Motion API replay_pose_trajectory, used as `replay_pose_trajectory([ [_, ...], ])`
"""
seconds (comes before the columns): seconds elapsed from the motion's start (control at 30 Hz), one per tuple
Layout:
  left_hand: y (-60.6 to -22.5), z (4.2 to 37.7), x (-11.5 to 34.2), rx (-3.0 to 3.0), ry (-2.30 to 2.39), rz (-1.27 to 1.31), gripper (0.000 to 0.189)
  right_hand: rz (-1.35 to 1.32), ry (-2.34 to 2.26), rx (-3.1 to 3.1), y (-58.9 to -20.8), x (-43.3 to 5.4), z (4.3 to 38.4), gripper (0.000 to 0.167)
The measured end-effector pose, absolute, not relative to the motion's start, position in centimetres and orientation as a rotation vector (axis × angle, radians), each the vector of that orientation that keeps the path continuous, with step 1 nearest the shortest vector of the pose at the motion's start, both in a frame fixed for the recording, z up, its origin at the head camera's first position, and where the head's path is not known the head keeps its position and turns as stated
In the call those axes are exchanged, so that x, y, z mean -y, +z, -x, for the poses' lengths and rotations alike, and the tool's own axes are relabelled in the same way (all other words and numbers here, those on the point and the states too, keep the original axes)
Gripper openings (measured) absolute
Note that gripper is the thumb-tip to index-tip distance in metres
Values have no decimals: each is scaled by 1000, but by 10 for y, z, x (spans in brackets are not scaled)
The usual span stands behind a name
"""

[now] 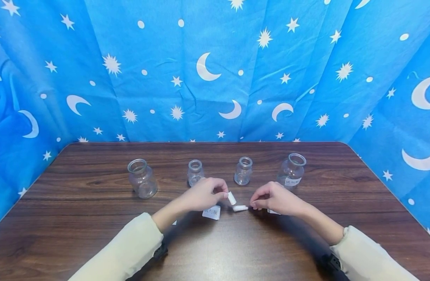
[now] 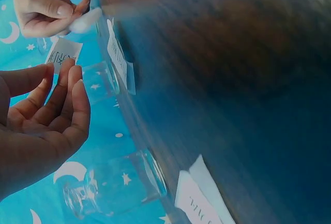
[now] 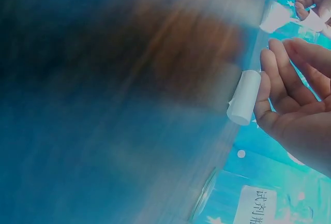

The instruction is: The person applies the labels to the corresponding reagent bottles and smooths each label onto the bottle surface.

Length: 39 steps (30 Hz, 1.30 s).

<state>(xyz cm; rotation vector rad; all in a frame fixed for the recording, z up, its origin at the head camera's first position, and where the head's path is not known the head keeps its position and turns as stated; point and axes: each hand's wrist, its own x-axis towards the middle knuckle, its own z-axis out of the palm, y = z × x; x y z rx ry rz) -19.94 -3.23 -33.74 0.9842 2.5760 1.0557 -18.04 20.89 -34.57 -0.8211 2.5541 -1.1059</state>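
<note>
Four glass jars stood in a row across the table (image 1: 215,242), and only the rightmost jar (image 1: 295,170) wore a lettered label (image 1: 292,182). No label showed on the left jar (image 1: 144,183) or on the two small jars (image 1: 195,171) (image 1: 243,173) between, so the labelling looked to be in its early part, one jar apparently done and three left. The left hand (image 1: 206,194) pinched a white slip (image 1: 231,198) just above a white piece (image 1: 240,208) lying on the table. The right hand (image 1: 278,199) had its fingertips drawn together at that piece's end; whether they gripped anything could not be told. A lettered slip (image 1: 211,212) lay near the left hand, seemingly unused, and a rolled white piece (image 3: 244,97) sat beside the right hand's fingers.
</note>
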Motion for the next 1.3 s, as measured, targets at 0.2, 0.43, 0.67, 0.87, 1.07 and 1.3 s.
replay_pose_trajectory([
  [0.2, -336, 200, 26, -2584, 1072, -992, 7, 797, -1208, -2596, -343, -207, 178, 12],
  [0.43, -329, 198, 18, -2593, 1105, -991, 6, 867, -1316, -2595, -341, -193, 173, 12],
  [0.67, -331, 197, 13, -2521, 1131, -1030, 5, 899, -1374, -2562, -340, -186, 170, 11],
  [0.87, -331, 201, 15, -2552, 1154, -1020, 4, 820, -1409, -2531, -341, -192, 173, 9],
  [1.07, -329, 206, 12, -2623, 1161, -945, 10, 806, -1489, -2449, -340, -198, 176, 10],
  [1.3, -332, 209, 6, -2691, 1064, -949, 9, 756, -1484, -2443, -341, -202, 181, 12],
])
